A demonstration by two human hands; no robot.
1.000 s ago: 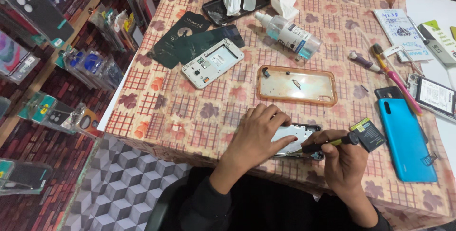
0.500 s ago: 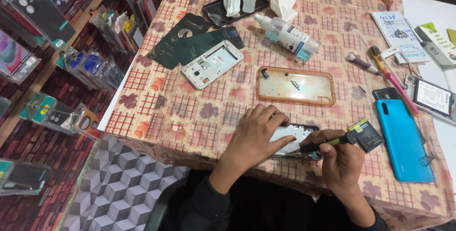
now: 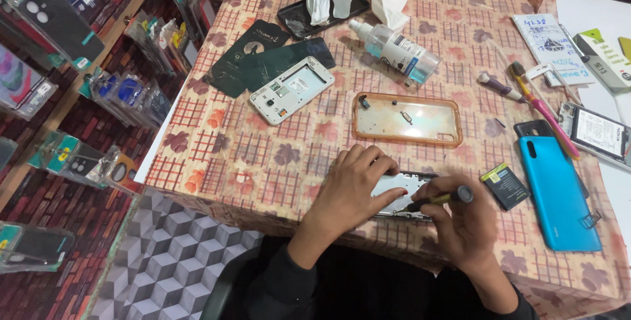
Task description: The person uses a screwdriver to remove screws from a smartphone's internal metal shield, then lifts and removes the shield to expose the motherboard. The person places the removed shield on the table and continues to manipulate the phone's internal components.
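Silver opened phone [image 3: 402, 192] lying at the near edge of the patterned tablecloth [image 3: 263, 155], left hand [image 3: 351, 192] pressing flat on it, fingers spread, right hand [image 3: 463, 224] pinching a yellow-handled screwdriver [image 3: 437, 199] against it, clear orange case [image 3: 406, 118] lying just beyond.

Table [image 3: 217, 155] wore a checked leaf-print cloth; floor [image 3: 164, 267] had grey cube-pattern tiles; racks [image 3: 59, 50] w/ packaged phone cases stood left.
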